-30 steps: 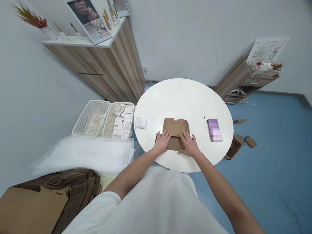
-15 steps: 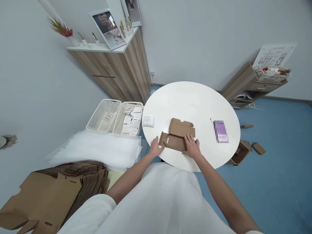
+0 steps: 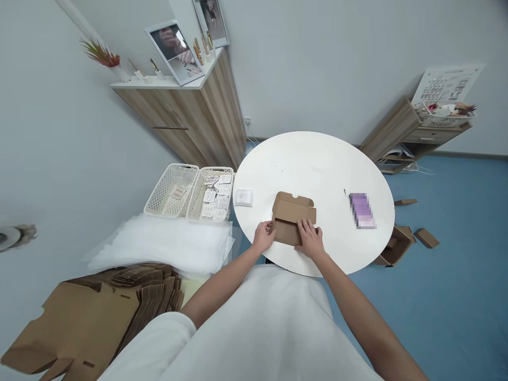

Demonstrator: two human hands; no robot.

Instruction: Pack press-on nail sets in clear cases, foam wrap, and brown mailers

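Observation:
A brown cardboard box (image 3: 294,210), partly folded with its lid standing open away from me, lies near the front edge of the white round table (image 3: 313,159). At the box's left end, my left hand (image 3: 264,236) presses the side wall upright, fingers and thumb closed on it. The right end is gripped by my right hand (image 3: 310,238), whose fingers reach over the wall into the tray. Part of the box's inside is hidden by that hand. To the left lies a small white packet (image 3: 244,197).
A pixelated purple object (image 3: 362,210) is at the table's right. Left of the table are two white baskets (image 3: 190,198), one with many small cards, white sheets (image 3: 159,241) and stacked flat cardboard (image 3: 75,317). An open carton (image 3: 399,246) and loose boxes (image 3: 426,238) lie on the blue floor.
My left hand has moved right and folded the box's left side flap up and inward. My right hand stays at the right end with little movement.

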